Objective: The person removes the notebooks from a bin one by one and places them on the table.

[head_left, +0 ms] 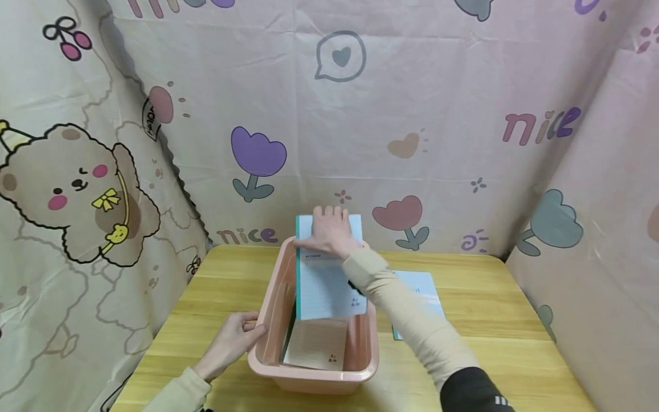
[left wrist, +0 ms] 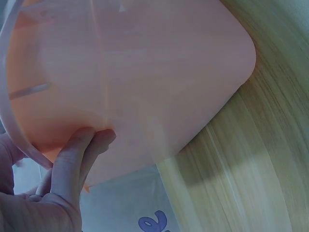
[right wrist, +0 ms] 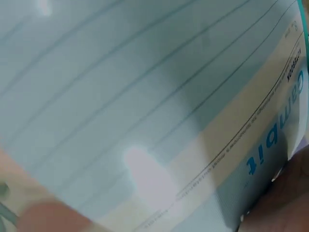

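A pink plastic basin (head_left: pixel 265 312) stands on the table, and my left hand (head_left: pixel 231 343) grips its left rim. Seen from the left wrist, the fingers (left wrist: pixel 72 159) lie against the basin's outer wall (left wrist: pixel 159 72) while the thumb goes over the rim. My right hand (head_left: pixel 332 232) holds a light blue notebook (head_left: pixel 326 292) by its upper part, over the basin. Its lined cover (right wrist: pixel 145 72) with "Gambit" lettering fills the right wrist view. Below it, a beige notebook (head_left: pixel 316 343) lies inside the basin, its upper part hidden by the blue one.
Right of the basin, another light blue notebook (head_left: pixel 417 286) lies on the wooden table (head_left: pixel 489 320), partly covered by my right sleeve. A printed cloth (head_left: pixel 329 114) hangs close behind the table and along both sides.
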A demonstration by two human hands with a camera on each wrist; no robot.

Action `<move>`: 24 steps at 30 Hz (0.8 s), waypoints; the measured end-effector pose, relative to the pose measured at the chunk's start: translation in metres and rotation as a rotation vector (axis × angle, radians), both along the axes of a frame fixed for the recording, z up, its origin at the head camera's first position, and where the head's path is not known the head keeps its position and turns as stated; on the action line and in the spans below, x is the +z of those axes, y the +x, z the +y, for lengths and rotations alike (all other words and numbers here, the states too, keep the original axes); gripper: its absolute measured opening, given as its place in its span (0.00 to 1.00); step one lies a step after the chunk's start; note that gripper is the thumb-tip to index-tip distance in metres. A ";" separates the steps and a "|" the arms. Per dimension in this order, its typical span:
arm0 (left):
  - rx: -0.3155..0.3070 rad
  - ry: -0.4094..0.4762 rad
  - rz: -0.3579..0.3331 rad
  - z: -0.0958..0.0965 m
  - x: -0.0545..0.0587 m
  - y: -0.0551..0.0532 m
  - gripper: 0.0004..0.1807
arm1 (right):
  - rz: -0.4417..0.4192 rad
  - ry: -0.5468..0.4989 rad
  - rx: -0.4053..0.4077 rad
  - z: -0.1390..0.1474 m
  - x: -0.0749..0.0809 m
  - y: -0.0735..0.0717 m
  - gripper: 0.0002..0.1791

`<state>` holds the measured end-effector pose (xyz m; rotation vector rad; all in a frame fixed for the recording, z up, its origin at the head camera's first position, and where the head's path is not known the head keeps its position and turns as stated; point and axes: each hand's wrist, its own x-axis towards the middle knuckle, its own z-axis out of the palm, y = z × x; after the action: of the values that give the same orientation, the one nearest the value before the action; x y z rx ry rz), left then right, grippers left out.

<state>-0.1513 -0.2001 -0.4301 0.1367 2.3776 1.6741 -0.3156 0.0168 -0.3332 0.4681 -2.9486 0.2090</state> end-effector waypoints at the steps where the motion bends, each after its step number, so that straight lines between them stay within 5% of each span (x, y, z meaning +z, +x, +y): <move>1: 0.000 0.002 0.002 0.000 0.000 0.000 0.28 | 0.014 -0.008 0.001 0.004 0.013 0.000 0.42; 6: 0.007 0.004 -0.006 0.000 0.000 0.002 0.28 | 0.075 -0.016 0.024 0.035 0.065 0.001 0.44; 11: -0.001 0.006 -0.001 -0.001 0.001 0.001 0.29 | 0.094 0.026 0.037 0.084 0.080 0.003 0.43; 16: -0.017 0.021 0.006 -0.001 0.001 0.001 0.28 | 0.059 0.059 0.016 0.146 0.059 0.005 0.41; 24: -0.028 0.028 0.008 -0.002 -0.001 0.003 0.29 | 0.094 0.075 -0.030 0.243 -0.011 0.010 0.39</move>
<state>-0.1487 -0.2018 -0.4313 0.1813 2.3472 1.6980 -0.3053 0.2594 -0.3446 0.4309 -2.8771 0.0705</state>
